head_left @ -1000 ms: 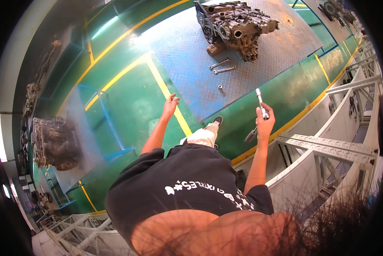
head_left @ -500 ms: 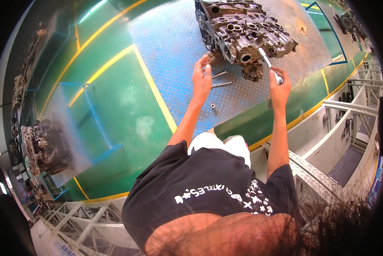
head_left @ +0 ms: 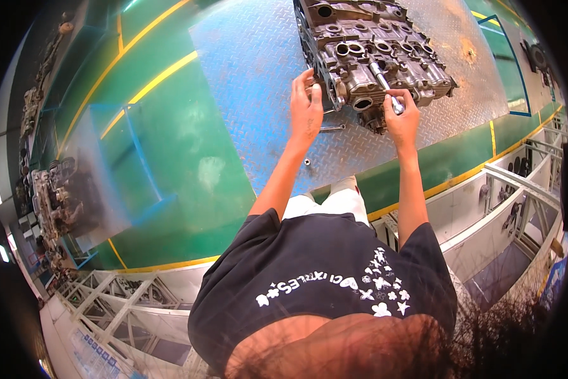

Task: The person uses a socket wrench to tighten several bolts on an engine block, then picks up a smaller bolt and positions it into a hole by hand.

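A metal platform [head_left: 227,82] bears an engine [head_left: 372,38], wrench [head_left: 332,128] and socket [head_left: 307,162].

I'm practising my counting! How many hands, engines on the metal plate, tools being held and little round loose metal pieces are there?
Hands: 2 (left hand, right hand)
Engine on the metal plate: 1
Held socket tool: 1
Little round loose metal piece: 1
Total: 5

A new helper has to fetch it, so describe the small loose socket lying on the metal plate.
Find the engine on the diamond-plate surface, then look past the left hand and the wrench, toward the surface's near edge. Just short of that edge lies the small metal socket. Unlike the long wrench, it is short and round with a dark centre, and lies by itself.
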`<state>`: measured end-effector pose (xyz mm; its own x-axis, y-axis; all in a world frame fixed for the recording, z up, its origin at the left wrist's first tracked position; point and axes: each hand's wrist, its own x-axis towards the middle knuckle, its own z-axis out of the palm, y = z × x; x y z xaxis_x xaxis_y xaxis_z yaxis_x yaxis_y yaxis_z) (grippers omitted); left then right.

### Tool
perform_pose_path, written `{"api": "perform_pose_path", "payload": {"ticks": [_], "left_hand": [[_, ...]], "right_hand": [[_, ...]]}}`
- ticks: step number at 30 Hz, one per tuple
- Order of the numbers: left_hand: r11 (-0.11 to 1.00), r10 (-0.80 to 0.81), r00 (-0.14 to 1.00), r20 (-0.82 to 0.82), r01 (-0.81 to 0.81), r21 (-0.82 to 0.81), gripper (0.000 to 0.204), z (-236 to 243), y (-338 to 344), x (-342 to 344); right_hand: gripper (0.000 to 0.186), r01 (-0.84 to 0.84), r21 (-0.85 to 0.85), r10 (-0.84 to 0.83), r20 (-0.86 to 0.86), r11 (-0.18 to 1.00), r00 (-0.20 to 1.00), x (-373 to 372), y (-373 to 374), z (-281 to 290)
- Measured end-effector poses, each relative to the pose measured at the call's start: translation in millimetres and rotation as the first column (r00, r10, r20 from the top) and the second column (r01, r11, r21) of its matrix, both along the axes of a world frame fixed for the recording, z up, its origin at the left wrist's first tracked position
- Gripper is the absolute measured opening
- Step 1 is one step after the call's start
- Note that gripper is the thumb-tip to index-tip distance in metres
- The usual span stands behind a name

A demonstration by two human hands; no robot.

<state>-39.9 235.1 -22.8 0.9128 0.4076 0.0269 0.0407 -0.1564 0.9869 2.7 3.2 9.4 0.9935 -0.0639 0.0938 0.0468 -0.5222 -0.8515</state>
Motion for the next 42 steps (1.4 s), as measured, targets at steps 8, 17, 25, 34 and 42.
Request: {"api": "perform_pose_path", "payload": {"ticks": [8, 17, 25, 34, 42], "left_hand": [[0.955, 0.000, 0.995, 0.096, -0.028, 0.294, 0.065, -9.3, -42.4, 85.6], [0.934, -0.037, 0.996, 0.086, 0.004, 0.358, 0.072, -22.4, -51.0, 98.0], [0.947, 0.085, 0.983, 0.165, -0.131, 0.295, 0.052, -16.3, -64.0, 107.4], [0.960, 0.081, 0.992, 0.094, -0.103, 0.260, 0.059, -16.0, -54.4, 98.7], [0.964, 0.086, 0.994, 0.065, -0.099, 0.248, 0.062, -10.0, -59.4, 97.1]], "right_hand": [[0.020, 0.566, 0.820, 0.047, -0.570, 0.082, 0.820, -6.2, 18.2, -31.5], [0.017, -0.085, -0.248, 0.137, 0.200, 0.965, 0.970, -2.5, -16.4, -15.1], [0.014, -0.006, 0.049, -0.009, 0.302, 0.999, 0.953, 11.1, -26.9, -27.1], [0.037, 0.374, 0.440, -0.392, -0.051, 0.817, 0.918, -8.2, 39.7, -24.2], [0.038, 0.362, 0.321, -0.440, 0.217, 0.875, 0.871, -17.7, 16.6, -45.7]]}}
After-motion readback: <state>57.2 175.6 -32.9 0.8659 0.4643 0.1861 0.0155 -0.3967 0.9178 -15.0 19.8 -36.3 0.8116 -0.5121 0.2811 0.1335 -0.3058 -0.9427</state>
